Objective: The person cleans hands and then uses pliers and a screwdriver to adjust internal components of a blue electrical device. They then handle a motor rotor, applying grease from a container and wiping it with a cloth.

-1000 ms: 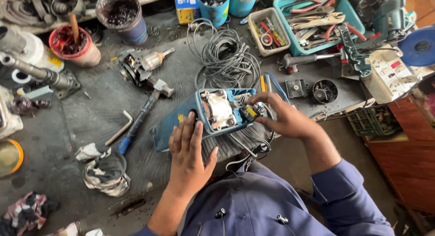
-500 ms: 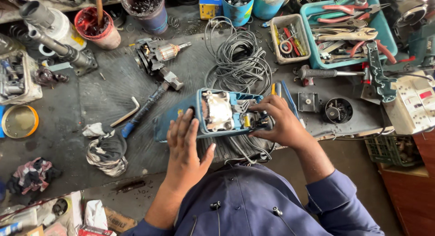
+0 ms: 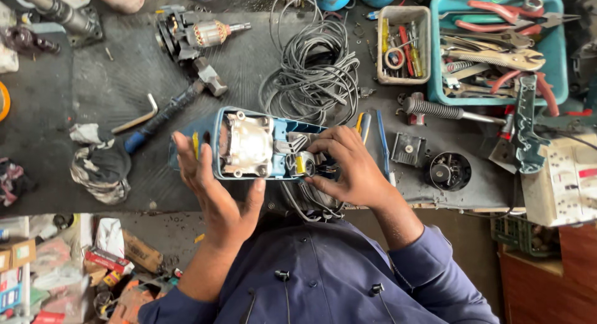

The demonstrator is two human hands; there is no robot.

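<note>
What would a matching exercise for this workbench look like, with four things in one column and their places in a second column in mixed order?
Things:
1. coil of grey cable
2. hammer
3. pliers with red handles
4. open blue power tool

Places:
A. in the teal tray at the upper right
B. between the left hand and the right hand
C. behind the power tool, mid-bench
D. left of the cable, handle toward the rag

Pairs: 1-C, 2-D, 3-A, 4-B

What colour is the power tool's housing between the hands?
Blue, around a silver metal inner part; the power tool housing shows best in the head view.
</note>
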